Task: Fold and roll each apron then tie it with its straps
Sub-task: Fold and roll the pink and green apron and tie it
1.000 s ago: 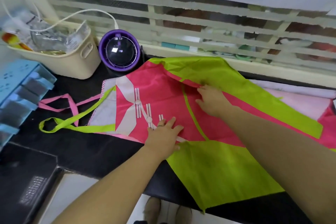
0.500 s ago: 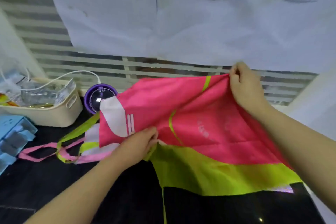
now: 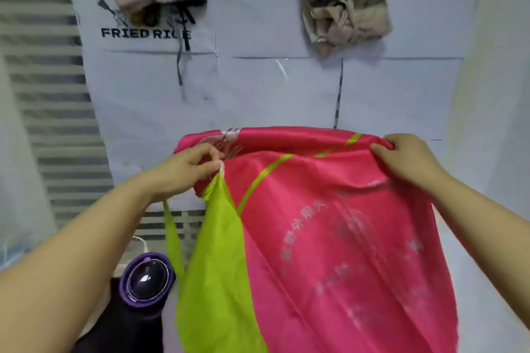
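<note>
Head view. Apron (image 3: 344,238), pink with lime-green panels, hangs in the air between both hands, its top edge stretched from one to the other. Left hand (image 3: 183,169) pinches that edge at the upper left, just above the green panel; right hand (image 3: 407,160) grips bunched pink fabric at the upper right corner. A green strap (image 3: 172,238) dangles below the left hand. A round purple device (image 3: 147,278) sits on the dark bench (image 3: 120,329) at lower left, beside the hanging cloth. A tied cloth bundle (image 3: 344,3) hangs on the papered wall above.
</note>
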Demonstrator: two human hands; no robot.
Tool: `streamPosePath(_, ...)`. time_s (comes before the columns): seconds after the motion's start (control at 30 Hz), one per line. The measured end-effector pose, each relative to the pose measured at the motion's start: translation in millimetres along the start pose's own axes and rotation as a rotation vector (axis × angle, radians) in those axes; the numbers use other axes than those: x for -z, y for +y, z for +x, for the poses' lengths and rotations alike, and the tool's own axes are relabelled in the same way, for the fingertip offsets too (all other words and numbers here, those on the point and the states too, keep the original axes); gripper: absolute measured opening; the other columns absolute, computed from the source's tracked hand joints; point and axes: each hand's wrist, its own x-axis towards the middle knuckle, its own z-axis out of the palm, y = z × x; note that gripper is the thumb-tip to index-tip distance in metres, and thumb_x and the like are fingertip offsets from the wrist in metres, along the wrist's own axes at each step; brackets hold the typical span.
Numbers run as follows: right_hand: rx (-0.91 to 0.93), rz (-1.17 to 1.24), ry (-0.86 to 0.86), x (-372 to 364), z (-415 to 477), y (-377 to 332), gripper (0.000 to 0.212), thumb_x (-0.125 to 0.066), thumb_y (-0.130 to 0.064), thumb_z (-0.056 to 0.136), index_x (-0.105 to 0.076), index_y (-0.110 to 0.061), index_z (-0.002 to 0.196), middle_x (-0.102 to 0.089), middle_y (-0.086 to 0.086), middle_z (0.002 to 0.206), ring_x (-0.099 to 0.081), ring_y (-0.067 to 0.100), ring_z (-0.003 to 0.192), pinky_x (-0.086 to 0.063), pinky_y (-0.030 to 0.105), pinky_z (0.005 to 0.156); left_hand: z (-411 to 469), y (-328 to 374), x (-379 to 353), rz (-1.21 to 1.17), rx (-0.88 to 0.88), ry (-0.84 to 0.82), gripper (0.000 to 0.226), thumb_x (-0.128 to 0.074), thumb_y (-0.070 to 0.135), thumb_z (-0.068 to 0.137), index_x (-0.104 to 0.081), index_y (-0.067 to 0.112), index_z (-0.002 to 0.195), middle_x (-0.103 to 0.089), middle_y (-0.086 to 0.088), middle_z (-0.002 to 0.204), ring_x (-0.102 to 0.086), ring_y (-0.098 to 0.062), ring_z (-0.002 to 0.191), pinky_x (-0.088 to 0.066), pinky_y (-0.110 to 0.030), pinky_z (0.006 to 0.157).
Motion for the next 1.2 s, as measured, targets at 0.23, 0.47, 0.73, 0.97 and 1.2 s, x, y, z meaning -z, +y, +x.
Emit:
streamPosePath(0.23, -0.278, 0.396, -0.306, 20.2, -15.9, 2.7, 0.022, -0.061, -0.014, 0.087, -0.057, -0.012, 0.066, -0.055, 0.0, 0.052, -0.047, 0.013, 0.045, -0.032, 0.023, 0.045, 36.1, 25.3, 25.4, 0.112, 0.103, 0.228, 0.015, -0.046, 0.018, 0.099, -0.049, 0.014, 0.085, -0.054, -0.013, 0.081, -0.05, -0.022, 0.075, -0.05, -0.043, 0.073)
streamPosePath(0.47, -0.341, 0.791, -0.298, -26.6, -40.5, 20.8, 0.029, -0.049, -0.011, 0.088, -0.043, -0.024, 0.063, -0.036, -0.001, 0.063, -0.031, 0.012, 0.06, -0.023, 0.032, 0.056, 42.5, -22.6, -21.4, 0.351, 0.242, 0.323, 0.012, -0.04, 0.015, 0.099, -0.048, 0.014, 0.091, -0.052, 0.0, 0.076, -0.046, -0.016, 0.069, -0.033, -0.032, 0.057)
streamPosePath(0.73, -0.228, 0.731, -0.071, -57.1, -33.6, 31.4, 0.037, -0.054, -0.01, 0.09, -0.037, -0.022, 0.06, -0.033, -0.011, 0.05, -0.029, 0.005, 0.047, -0.024, 0.027, 0.049, 56.5, -45.5, -50.4, 0.34, 0.269, 0.413, 0.01, -0.034, 0.015, 0.101, -0.042, 0.009, 0.099, -0.047, -0.002, 0.072, -0.044, -0.015, 0.063, -0.029, -0.031, 0.051)
streamPosePath(0.97, -0.13, 0.428, 0.161, -42.4, -28.4, 27.1, 0.034, -0.069, -0.024, 0.083, -0.04, -0.019, 0.066, -0.042, -0.003, 0.062, -0.038, 0.014, 0.058, -0.032, 0.03, 0.057, 45.6, -63.1, -61.2, 0.3, 0.228, 0.149, 0.034, -0.039, 0.03, 0.102, -0.052, 0.012, 0.076, -0.055, -0.003, 0.072, -0.051, -0.022, 0.07, -0.034, -0.027, 0.056)
streamPosePath(1.2, -0.017, -0.043, 0.329, -25.6, -21.0, 23.0, 0.036, -0.056, -0.061, 0.08, -0.059, -0.025, 0.085, -0.057, -0.004, 0.077, -0.048, 0.02, 0.079, -0.033, 0.03, 0.069, 21.2, -55.6, -73.5, 0.069, 0.24, -0.329, 0.027, -0.055, 0.037, 0.092, -0.069, 0.016, 0.083, -0.062, 0.015, 0.058, -0.052, 0.002, 0.052, -0.039, -0.012, 0.051)
